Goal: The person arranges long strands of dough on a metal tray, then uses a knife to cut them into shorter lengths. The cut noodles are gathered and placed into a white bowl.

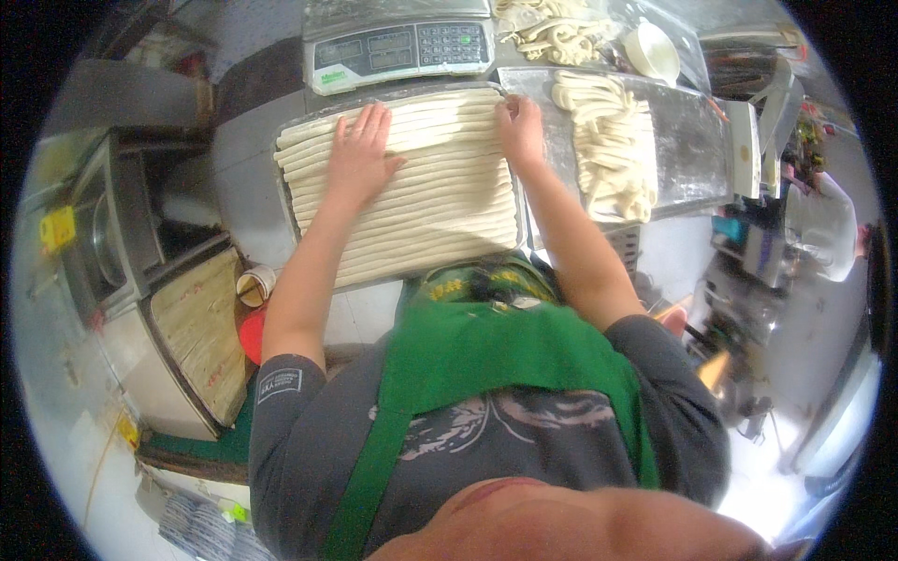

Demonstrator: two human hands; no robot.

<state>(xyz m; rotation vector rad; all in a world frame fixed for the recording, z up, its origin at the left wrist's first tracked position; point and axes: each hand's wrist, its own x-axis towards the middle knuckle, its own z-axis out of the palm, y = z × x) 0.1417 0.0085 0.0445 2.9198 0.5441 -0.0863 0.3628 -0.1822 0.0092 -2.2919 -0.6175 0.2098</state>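
Note:
Long floured dough strips (421, 203) lie side by side across a metal tray (289, 217) before me. My left hand (363, 151) rests palm down on the strips left of the middle, its fingers slightly apart. At the tray's upper right corner, my right hand (520, 130) has curled fingers at the ends of the top strips; whether it grips one is hidden. On a second metal tray (691, 161) to the right lies a looser pile of folded dough strips (617, 154).
A digital weighing scale (400, 52) stands beyond the tray. Beside it are more dough strips (561, 38) and a white bowl (652, 52). A wooden board (200, 336) and an open white container (255, 286) are at the left. A person in white (824, 224) appears far right.

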